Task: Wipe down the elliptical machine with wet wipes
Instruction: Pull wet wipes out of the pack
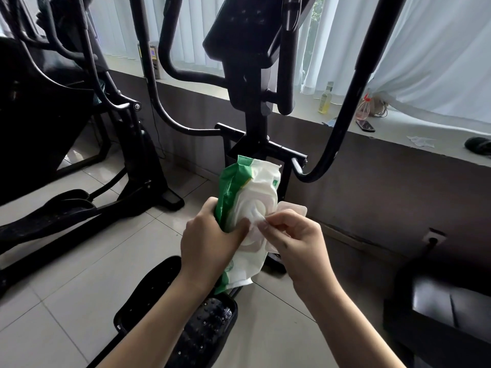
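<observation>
One elliptical machine (252,107) stands beyond both hands, untouched. Nearer, the wipe pack (252,179) runs lengthwise up and away from the fingers, its lower half gripped by the left hand (210,240). Smallest, a wipe (255,215) pokes from the opening, pinched between the thumb and forefinger of the right hand (295,240); a pull rightward, off the pack, seems due.

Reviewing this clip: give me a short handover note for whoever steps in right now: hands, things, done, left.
Left hand: grips the wet wipe pack, held up before the elliptical machine.
Right hand: pinches a wipe at the pack's opening; lid flap stands open.
Done: pack opened, wipe started out.
Left: pull the wipe free, then wipe down the machine; no wipe touches it yet.
</observation>
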